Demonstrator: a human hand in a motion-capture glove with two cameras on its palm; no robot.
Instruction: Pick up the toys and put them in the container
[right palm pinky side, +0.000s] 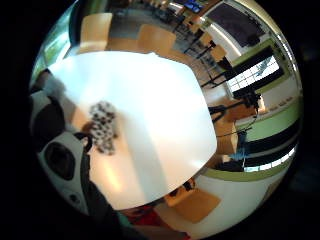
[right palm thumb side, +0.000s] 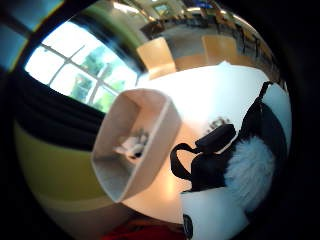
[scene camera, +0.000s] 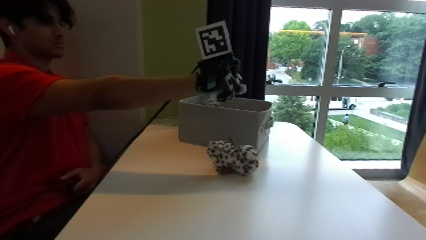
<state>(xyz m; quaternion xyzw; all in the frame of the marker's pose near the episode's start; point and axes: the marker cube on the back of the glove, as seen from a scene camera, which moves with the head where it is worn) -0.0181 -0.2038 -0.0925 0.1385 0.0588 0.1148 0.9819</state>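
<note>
A tall window with trees and a street beyond it backs a white worktop (scene camera: 279, 200), and light wooden chairs stand in the room past its far edge. Going from nine o'clock across the outside view, the person in a red shirt sits at the left and stretches the arm out level toward the middle, where the gloved right hand (scene camera: 218, 80) hangs in the air just above the container (scene camera: 223, 122), a pale open-topped box at the back of the worktop around twelve o'clock. The hand appears to be closed round a black-and-white plush toy (right palm thumb side: 252, 165), whose fur and dark patches press close against the palm in the thumb-side view; how far the fingers wrap it cannot be made out exactly. That same view looks down into the container, where something small and pale (right palm thumb side: 132, 145) already lies on its floor. Just in front of the container, a little toward five o'clock from it, a spotted plush toy (scene camera: 233, 158) sits on the worktop and waits its turn. The step in hand looks like the drop. The risk is in the aim: the hand seems to sit over the near rim, not the middle, so a release here could let the toy catch the wall and tumble out onto the worktop. A low sweep back could also knock the spotted toy toward the edge.
</note>
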